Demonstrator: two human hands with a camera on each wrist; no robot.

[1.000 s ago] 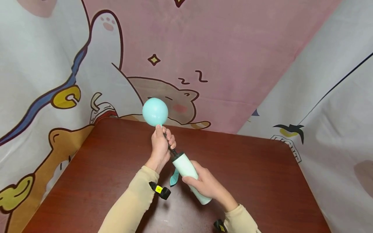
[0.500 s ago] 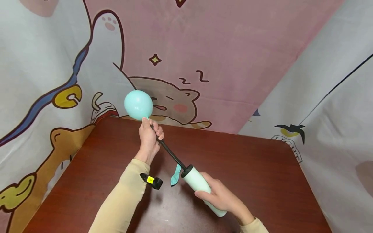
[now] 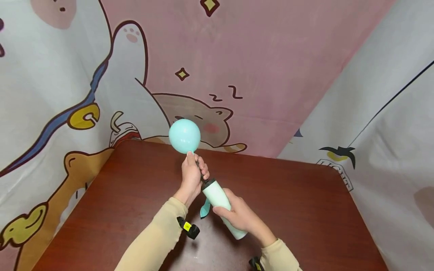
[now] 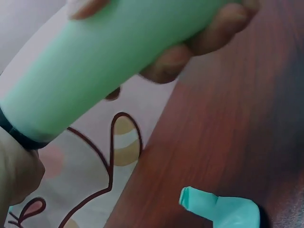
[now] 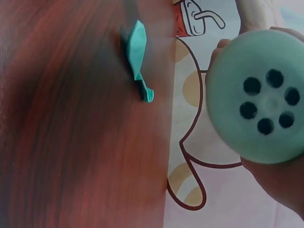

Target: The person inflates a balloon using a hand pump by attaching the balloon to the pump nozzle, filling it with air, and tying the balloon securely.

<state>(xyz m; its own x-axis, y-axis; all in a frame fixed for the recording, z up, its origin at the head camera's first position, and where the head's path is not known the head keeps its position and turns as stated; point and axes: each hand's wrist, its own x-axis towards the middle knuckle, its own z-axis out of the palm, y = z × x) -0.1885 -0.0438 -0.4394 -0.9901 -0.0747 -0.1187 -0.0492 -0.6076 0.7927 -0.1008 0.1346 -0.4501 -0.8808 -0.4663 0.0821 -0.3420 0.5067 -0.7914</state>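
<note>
A round, partly inflated mint balloon [image 3: 184,136] sits on the front end of a hand balloon pump. My left hand [image 3: 192,173] pinches the balloon's neck and grips the pump's thin black front part, which it mostly hides. Around the pale green pump barrel [image 3: 218,195], my right hand [image 3: 237,212] has its fingers and thumb wrapped. The barrel's black collar lies close against the left hand. In the right wrist view the barrel's end [image 5: 270,97] shows a ring of several holes. A limp teal balloon [image 3: 205,209] lies on the table below the pump.
The dark reddish-brown wooden table [image 3: 305,203] stretches beneath both hands. A pink and white curtain [image 3: 288,67] with cartoon animals hangs behind its far edge and along the sides. Small black cameras are strapped to both sleeves.
The barrel was drawn back half a second ago, baring the long black rod; now it is pushed up to the left hand again. The balloon looks slightly larger than one second ago.
</note>
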